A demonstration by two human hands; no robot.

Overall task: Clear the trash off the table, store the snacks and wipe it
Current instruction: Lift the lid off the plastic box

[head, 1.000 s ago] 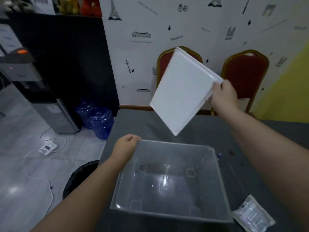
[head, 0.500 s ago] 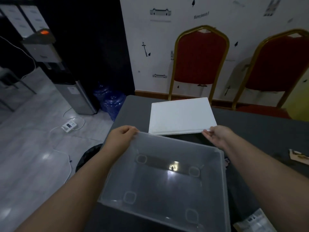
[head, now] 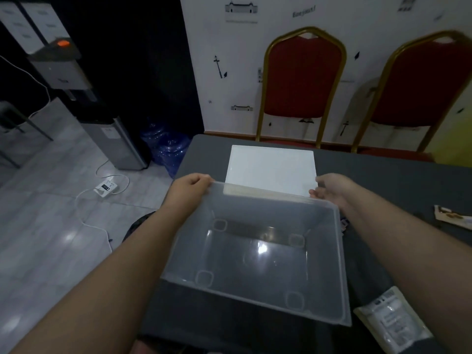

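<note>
A clear plastic storage bin (head: 258, 261) stands empty on the dark grey table (head: 383, 180). My left hand (head: 190, 186) grips its far left corner. The bin's white lid (head: 270, 167) lies flat on the table just behind it. My right hand (head: 332, 189) is at the lid's near right corner, above the bin's far right corner, with fingers and thumb curled round the lid's edge. A white sachet (head: 393, 324) lies at the bin's near right. A torn wrapper (head: 452, 217) lies at the right edge. A small purple item (head: 344, 223) peeks out beside the bin.
Two red chairs (head: 301, 80) (head: 419, 85) stand behind the table against the wall. A black trash can (head: 136, 226) sits on the floor left of the table, mostly hidden by my left arm. Blue water bottles (head: 166, 149), a dispenser (head: 112, 139) and a power strip (head: 106, 186) lie further left.
My right hand has brought the lid down from the air and laid it flat behind the bin. My left hand has stayed on the bin's corner.
</note>
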